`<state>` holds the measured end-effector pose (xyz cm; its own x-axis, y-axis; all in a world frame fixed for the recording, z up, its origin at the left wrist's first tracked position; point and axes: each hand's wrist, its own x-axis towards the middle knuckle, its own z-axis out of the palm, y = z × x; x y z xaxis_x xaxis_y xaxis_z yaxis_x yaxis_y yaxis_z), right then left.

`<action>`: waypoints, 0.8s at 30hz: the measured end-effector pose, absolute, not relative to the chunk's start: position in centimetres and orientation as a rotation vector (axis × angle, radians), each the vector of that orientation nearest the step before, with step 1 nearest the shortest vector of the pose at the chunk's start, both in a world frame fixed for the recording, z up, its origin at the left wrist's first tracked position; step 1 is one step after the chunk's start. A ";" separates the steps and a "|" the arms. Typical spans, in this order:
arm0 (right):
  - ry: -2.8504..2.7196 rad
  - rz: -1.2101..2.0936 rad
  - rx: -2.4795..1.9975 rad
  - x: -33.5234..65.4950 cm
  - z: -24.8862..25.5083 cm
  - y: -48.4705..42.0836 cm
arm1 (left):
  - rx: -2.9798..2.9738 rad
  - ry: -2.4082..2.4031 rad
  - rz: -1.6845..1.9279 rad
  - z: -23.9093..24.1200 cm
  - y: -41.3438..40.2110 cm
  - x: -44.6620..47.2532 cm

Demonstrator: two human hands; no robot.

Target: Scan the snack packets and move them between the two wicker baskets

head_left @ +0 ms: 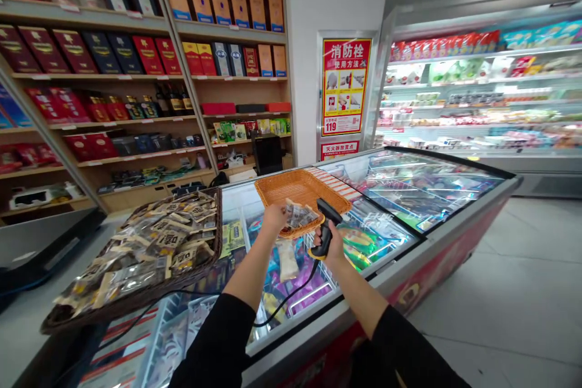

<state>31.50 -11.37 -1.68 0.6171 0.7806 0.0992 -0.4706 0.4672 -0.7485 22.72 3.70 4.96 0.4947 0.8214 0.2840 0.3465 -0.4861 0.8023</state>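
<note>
From my remote seat, the right hand's [335, 247] fingers wrap the barcode scanner [324, 235]; the left hand's [274, 218] fingers meet the clear snack packets [301, 216] (how tightly, I can't tell) at the near end of the orange wicker basket [282, 187]. I'd hold the packets flat, scanner squared to them, its cable [313, 271] slack.

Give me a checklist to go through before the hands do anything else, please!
1. Scanner held firmly by its handle: ok, the right hand wraps around it.
2. Left hand at the packets in the orange basket: ok.
3. Left hand gripping one packet: cannot tell, its fingertips don't show clearly.
4. Cable free of snags: cannot tell, the left sleeve hides part.
5. Freezer top clear: not ok, the orange basket sits there.
</note>
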 end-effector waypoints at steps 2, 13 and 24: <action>-0.469 0.813 -0.762 31.5 -1.7 -11.3 | 2.045 0.994 0.908 5.1 3.4 22.9; -0.352 0.843 -0.629 30.6 -1.2 -12.0 | 2.263 0.949 1.103 8.6 3.0 16.4; -0.769 1.095 -0.680 20.8 1.8 -6.9 | 2.485 1.814 0.689 9.4 9.7 -1.0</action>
<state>20.82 -6.89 1.83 0.2607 0.9436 0.2041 -0.5119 0.3143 -0.7995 -1.00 9.67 9.41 0.2423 0.9046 0.3508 0.9094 -0.3378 0.2427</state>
